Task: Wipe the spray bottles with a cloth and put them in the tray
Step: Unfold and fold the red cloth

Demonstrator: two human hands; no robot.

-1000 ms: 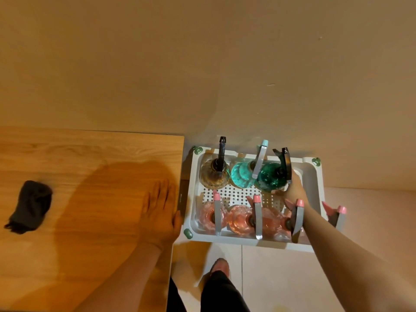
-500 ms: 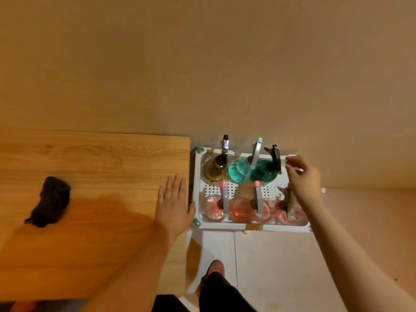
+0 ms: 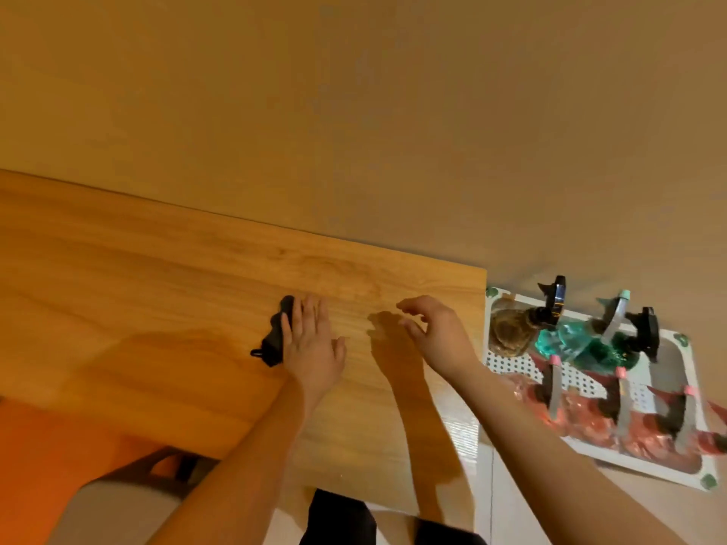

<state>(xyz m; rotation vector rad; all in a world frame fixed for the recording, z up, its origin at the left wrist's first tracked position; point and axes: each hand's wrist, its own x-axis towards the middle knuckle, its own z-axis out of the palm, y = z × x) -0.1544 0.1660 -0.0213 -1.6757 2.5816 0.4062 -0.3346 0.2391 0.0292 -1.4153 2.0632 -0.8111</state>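
A dark cloth (image 3: 273, 340) lies crumpled on the wooden table (image 3: 157, 293). My left hand (image 3: 312, 344) lies flat with straight fingers, its fingertips touching the cloth's right side. My right hand (image 3: 436, 334) hovers above the table to the right, fingers loosely curled and holding nothing. The white perforated tray (image 3: 674, 354) sits on the floor right of the table. It holds several spray bottles: an amber one (image 3: 509, 334), two green ones (image 3: 590, 346) and three pink ones (image 3: 590, 422) along its near side.
A beige wall (image 3: 354, 112) rises behind the table. An orange surface (image 3: 47, 458) shows at the lower left. My dark-clad leg (image 3: 342, 517) is below the table's front edge, over a pale tiled floor (image 3: 629, 505).
The view swung left. My right hand left the tray and came over the table. My left hand slid left across the table to the cloth.
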